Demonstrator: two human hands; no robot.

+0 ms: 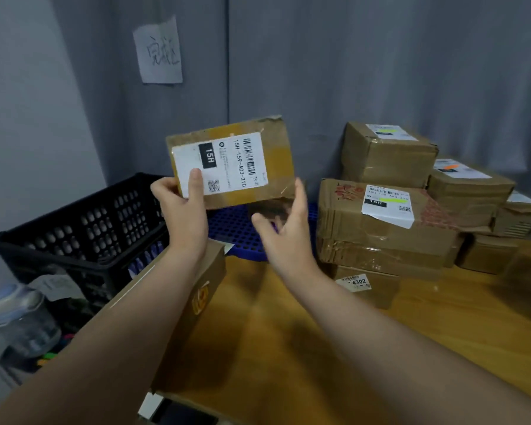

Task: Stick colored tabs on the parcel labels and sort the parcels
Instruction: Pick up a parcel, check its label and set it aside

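The parcel (276,148) is being gripped at its lower left corner by the left hand (181,210). The thumb is being pressed flat onto the white label (227,167), and the fingers are being curled round the cardboard edge. The right hand (285,237) is being held open, with fingers straight and thumb spread. Its fingertips are being brought up to the parcel's lower right corner, but whether they are touching it cannot be told.

The parcel is being held up in the air, slightly tilted, with its label facing the camera. The markings "15H" and "15H-159-A03-210" are being shown beside a barcode.

Just below and behind the parcel, a blue perforated tray (236,228) is being partly hidden by both hands. To its left, a black crate (83,228) is being kept against the wall. A long carton (203,289) is being crossed by the left forearm.

To the right, a stack of parcels (387,250) is being supported by the wooden table (288,348). A green tab (390,200) is being carried on one label in the stack, and an orange tab (449,166) on another further back.

A paper sign (158,52) is being displayed on the grey wall behind.
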